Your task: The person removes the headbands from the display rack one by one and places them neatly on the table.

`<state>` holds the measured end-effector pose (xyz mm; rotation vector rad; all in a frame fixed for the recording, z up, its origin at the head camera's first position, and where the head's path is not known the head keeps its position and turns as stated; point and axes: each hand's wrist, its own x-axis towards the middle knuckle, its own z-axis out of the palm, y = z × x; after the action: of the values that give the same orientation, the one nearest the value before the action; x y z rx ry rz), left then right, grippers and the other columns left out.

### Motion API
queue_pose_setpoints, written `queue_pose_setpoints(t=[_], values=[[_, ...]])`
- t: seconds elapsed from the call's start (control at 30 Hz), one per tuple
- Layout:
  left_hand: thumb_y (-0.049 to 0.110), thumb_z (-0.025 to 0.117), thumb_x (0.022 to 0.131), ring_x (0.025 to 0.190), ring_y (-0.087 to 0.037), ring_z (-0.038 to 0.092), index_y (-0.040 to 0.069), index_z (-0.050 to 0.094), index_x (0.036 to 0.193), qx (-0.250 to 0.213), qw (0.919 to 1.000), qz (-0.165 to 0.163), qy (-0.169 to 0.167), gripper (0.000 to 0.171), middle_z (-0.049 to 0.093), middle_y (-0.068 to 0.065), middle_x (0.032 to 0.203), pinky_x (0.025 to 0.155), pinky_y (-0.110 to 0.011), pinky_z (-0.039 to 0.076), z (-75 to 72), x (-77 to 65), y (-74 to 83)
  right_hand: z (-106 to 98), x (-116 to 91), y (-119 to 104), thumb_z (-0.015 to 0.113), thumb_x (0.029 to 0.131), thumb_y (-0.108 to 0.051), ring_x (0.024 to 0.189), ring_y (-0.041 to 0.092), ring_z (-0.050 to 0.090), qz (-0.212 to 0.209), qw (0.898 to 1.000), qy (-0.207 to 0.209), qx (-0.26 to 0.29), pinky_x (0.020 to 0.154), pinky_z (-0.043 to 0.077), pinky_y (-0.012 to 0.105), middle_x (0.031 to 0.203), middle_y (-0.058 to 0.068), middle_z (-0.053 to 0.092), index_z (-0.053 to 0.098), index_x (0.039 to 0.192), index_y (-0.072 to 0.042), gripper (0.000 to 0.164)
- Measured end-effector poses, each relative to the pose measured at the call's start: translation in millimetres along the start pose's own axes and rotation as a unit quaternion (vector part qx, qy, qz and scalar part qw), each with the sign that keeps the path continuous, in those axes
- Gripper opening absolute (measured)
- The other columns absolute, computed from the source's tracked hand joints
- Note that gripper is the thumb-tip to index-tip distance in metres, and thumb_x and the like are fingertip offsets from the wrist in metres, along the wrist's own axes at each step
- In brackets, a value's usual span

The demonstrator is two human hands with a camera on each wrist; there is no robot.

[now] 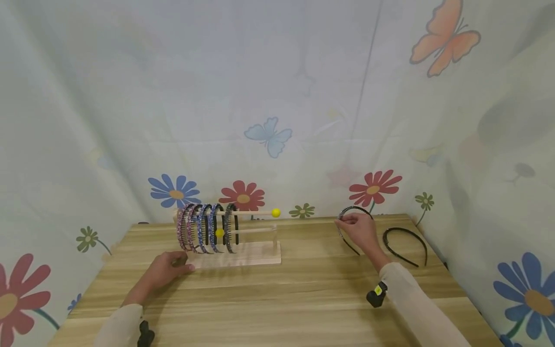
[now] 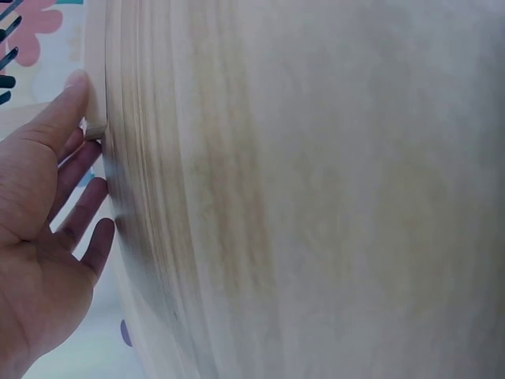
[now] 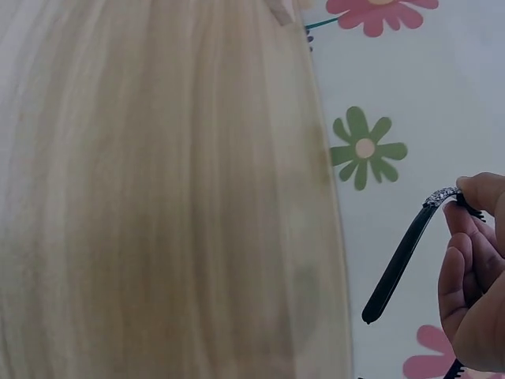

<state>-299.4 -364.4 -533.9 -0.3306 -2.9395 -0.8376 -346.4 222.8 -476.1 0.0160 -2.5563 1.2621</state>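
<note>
At the left end of a wooden headband rack [image 1: 256,254], my left hand [image 1: 162,271] grips the corner of its base, with the thumb along the front edge. The left wrist view has that thumb [image 2: 63,114] against the board and the fingers curving behind it. Pink headbands [image 1: 179,232], blue headbands [image 1: 200,232] and a dark headband [image 1: 228,233] hang on the rack's rods. Over the right side of the table, my right hand [image 1: 359,232] pinches a black headband [image 3: 402,264] with a sparkling band, between thumb and fingertips. One end of it points downward.
Another black headband [image 1: 406,230] lies on the wooden table [image 1: 277,308], right of my right hand. The rack's rods end in yellow balls [image 1: 276,212] that face right. Behind the table hangs a pale cloth [image 1: 303,120] with printed flowers and butterflies.
</note>
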Motion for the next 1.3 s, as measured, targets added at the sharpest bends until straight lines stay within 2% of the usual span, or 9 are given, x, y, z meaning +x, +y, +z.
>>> queue_pose_setpoints(t=[0.23, 0.5, 0.87, 1.3], values=[[0.043, 0.077, 0.091, 0.082, -0.016, 0.052, 0.015, 0.069, 0.099, -0.005, 0.9999, -0.004, -0.009, 0.030, 0.062, 0.003, 0.089, 0.071, -0.030, 0.042, -0.1, 0.6, -2.0, 3.2, -0.2, 18.9, 0.078, 0.091, -0.035, 0.095, 0.029, 0.073, 0.007, 1.000, -0.004, -0.018, 0.080, 0.059, 0.046, 0.100, 0.012, 0.077, 0.078, 0.102, -0.006, 0.031], [0.042, 0.078, 0.090, 0.084, -0.018, 0.052, 0.013, 0.070, 0.101, -0.013, 0.9998, -0.010, -0.010, 0.032, 0.063, 0.001, 0.092, 0.073, -0.032, 0.044, -0.4, -0.9, 1.4, 2.5, -1.7, 29.4, 0.078, 0.091, -0.037, 0.095, 0.030, 0.072, 0.016, 0.999, -0.019, -0.029, 0.084, 0.057, 0.049, 0.099, 0.012, 0.077, 0.076, 0.099, -0.007, 0.031], [0.044, 0.077, 0.090, 0.083, -0.018, 0.052, 0.014, 0.069, 0.100, -0.008, 0.9999, -0.008, -0.011, 0.033, 0.062, 0.001, 0.092, 0.073, -0.033, 0.042, -0.4, -1.0, 3.0, 2.7, -0.6, 45.9, 0.077, 0.091, -0.034, 0.087, 0.026, 0.071, 0.025, 0.998, -0.028, -0.059, 0.079, 0.057, 0.047, 0.094, 0.008, 0.077, 0.078, 0.094, -0.008, 0.026], [0.042, 0.078, 0.090, 0.086, -0.018, 0.054, 0.009, 0.072, 0.110, -0.003, 0.9998, -0.013, -0.012, 0.039, 0.068, -0.001, 0.099, 0.079, -0.037, 0.049, -2.6, -0.4, 5.0, 4.2, -0.4, 48.0, 0.076, 0.093, -0.031, 0.093, 0.031, 0.071, 0.037, 0.997, -0.049, -0.057, 0.082, 0.057, 0.049, 0.100, 0.014, 0.077, 0.079, 0.102, -0.003, 0.030]])
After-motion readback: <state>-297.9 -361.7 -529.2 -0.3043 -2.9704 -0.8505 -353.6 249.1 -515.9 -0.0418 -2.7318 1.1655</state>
